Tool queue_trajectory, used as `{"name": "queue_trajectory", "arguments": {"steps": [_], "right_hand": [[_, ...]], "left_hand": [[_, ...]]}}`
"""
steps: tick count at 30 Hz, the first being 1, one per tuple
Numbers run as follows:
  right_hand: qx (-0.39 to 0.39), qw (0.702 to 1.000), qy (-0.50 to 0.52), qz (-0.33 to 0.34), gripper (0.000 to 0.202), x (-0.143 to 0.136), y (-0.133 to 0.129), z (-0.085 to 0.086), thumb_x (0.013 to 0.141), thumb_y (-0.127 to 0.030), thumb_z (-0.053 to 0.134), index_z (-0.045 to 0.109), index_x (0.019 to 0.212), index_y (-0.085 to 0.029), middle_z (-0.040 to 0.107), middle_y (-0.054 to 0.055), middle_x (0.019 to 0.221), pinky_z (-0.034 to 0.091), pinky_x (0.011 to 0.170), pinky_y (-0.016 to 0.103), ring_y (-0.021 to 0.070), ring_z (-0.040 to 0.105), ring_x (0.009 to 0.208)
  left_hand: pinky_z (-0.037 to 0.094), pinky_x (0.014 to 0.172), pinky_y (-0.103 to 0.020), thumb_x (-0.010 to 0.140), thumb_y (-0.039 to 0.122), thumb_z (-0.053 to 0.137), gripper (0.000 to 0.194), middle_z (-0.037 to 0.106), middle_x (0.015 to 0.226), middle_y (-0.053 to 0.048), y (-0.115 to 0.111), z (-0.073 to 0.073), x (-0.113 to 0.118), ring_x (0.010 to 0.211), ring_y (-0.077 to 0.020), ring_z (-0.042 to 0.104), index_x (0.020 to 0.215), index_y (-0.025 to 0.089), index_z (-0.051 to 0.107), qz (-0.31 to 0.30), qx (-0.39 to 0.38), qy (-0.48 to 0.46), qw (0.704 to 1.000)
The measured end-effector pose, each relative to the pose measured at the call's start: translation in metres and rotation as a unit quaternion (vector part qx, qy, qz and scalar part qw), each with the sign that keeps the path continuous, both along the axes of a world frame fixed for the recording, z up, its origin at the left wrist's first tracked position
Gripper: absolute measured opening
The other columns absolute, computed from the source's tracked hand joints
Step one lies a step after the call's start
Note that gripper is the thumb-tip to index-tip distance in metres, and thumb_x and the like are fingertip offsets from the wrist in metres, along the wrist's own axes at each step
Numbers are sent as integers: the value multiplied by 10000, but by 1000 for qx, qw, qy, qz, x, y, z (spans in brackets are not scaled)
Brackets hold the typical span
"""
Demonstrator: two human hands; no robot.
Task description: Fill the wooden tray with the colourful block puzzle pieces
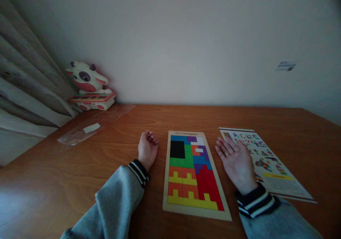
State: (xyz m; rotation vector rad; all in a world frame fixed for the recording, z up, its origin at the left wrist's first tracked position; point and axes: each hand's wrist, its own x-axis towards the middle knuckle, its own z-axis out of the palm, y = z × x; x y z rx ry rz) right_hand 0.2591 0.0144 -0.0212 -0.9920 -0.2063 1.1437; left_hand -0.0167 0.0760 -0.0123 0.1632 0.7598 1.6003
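Observation:
A wooden tray puzzle (197,214) lies flat on the table between my hands, packed with coloured block pieces in blue, purple, green, orange, yellow, red, white and black. To its left, my left hand (148,148) rests palm up, fingers loosely curled, holding nothing. On the other side my right hand (236,162) lies palm up with its fingers stretched out, also holding nothing. It covers part of a printed sheet (277,175) showing colourful shapes and figures. Neither hand touches the puzzle.
A toy cow with a keyboard (92,100) stands at the back left beside the curtain (29,89). In front of it, a clear plastic bag (77,136) with a white label lies on the brown table (149,118). The wall (181,47) rises behind the table's far edge.

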Motion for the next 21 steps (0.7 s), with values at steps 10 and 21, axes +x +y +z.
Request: {"name": "queue_trajectory", "arguments": {"steps": [10, 21], "right_hand": [[-11, 1000, -3, -4, 167, -3, 2, 3, 882, -301, 549, 647, 969, -198, 704, 49, 998, 597, 787, 231, 141, 684, 933], [-5, 1000, -17, 20, 134, 0, 1, -3, 863, -325, 584, 638, 940, -230, 695, 52, 1054, 516, 1035, 343, 175, 658, 1048]], "left_hand": [[323, 455, -204, 818, 168, 565, 173, 459, 547, 51, -1, -3, 10, 451, -67, 402, 656, 157, 506, -48, 4, 35, 998], [336, 459, -196, 803, 183, 603, 166, 458, 568, 53, -2, -6, 13, 461, -63, 400, 669, 159, 509, -96, 13, 43, 994]]}}
